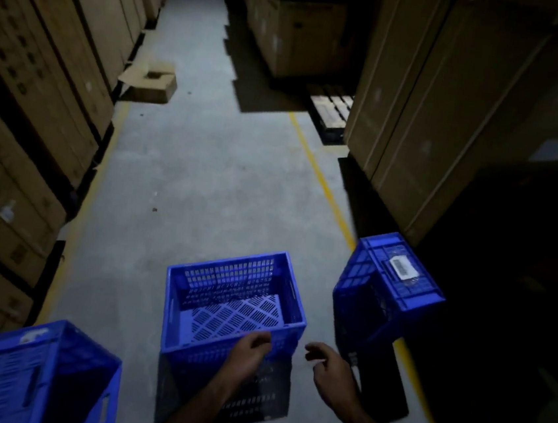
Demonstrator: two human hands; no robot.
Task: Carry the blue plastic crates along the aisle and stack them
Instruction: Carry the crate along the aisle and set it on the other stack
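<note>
A: What is the floor looking like?

B: The concrete floor [205,176] is running away toward 12 o'clock as a narrow aisle in dim light. Tall cardboard cartons [32,89] are lining the 9 o'clock side, and more cartons [429,106] are standing at 2 o'clock. A yellow line [322,181] is running along the right edge, with a wooden pallet [331,110] poking out at 1 o'clock. An open small box [150,82] is lying at 11 o'clock beside the left cartons.

A: And the crates?

B: 3 are showing. The middle crate [231,304] is sitting upright and open at 6 o'clock. The right crate [390,288], tipped on its side and bearing a white label [402,267], is sitting at 4 o'clock over the yellow line. The left crate [43,376] is lying tilted at 8 o'clock.

A: The hands?

B: The left hand [249,353] is hanging over the middle crate's near rim, fingers curled; I cannot tell whether it is touching. The right hand [330,365] is hovering just beside it, loosely spread and holding nothing. The centre of the aisle is lying open ahead.
</note>
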